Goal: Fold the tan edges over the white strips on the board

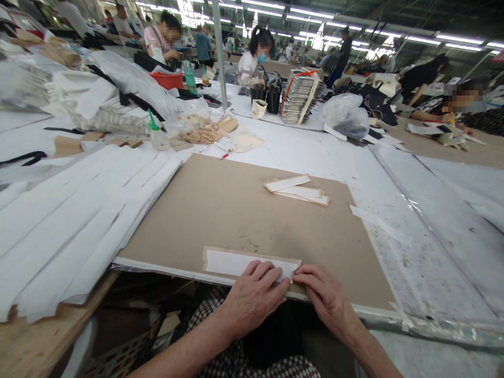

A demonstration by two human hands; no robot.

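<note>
A long tan strip with a white strip stuck on top [236, 261] lies along the near edge of a brown cardboard board [220, 210]. My left hand [252, 296] rests on the strip's right part, fingers stretched flat and pressing down. My right hand [326, 296] touches the strip's right end, fingertips together at its corner. A small pile of similar finished strips [297, 190] lies farther back on the board.
Several long white strips [74, 210] overlap at the left. A glue bottle with a green cap [157, 135], tan pieces [205, 131] and a bundled stack [299, 97] sit behind. Other people work at far tables. White plastic covers the table [433, 220] at the right.
</note>
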